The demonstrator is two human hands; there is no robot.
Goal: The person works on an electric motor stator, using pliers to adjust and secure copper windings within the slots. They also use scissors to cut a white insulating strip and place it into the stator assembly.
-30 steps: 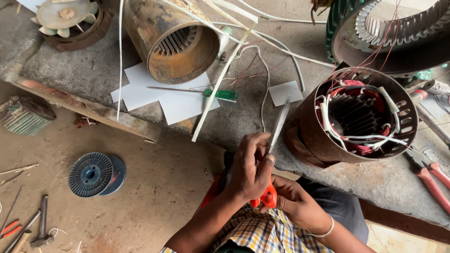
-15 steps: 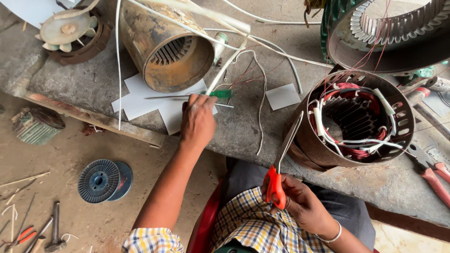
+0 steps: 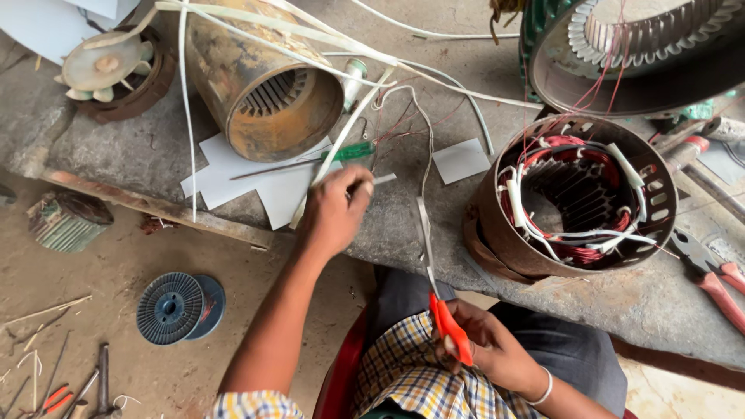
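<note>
My left hand (image 3: 335, 211) reaches out over the concrete bench (image 3: 434, 233) and pinches a small white strip (image 3: 379, 181) between thumb and fingers, just below a green-handled screwdriver (image 3: 341, 154). My right hand (image 3: 485, 345) rests near my lap and grips orange-handled scissors (image 3: 444, 310), blades pointing up toward the bench. To the right stands a rusty motor stator (image 3: 574, 198) with red copper windings and white sleeves. A second rusty stator housing (image 3: 264, 85) lies on its side at the back left.
White paper sheets (image 3: 268, 186) and a small square (image 3: 461, 161) lie on the bench. Red-handled pliers (image 3: 710, 275) sit at right, a large green stator (image 3: 636, 46) at top right, a fan (image 3: 105, 66) top left. Blue spool (image 3: 172, 307) and tools lie on the floor.
My left hand left the scissors at my lap, reached up to the bench and moved right, pinching a white strip. My right hand keeps the scissors low.
</note>
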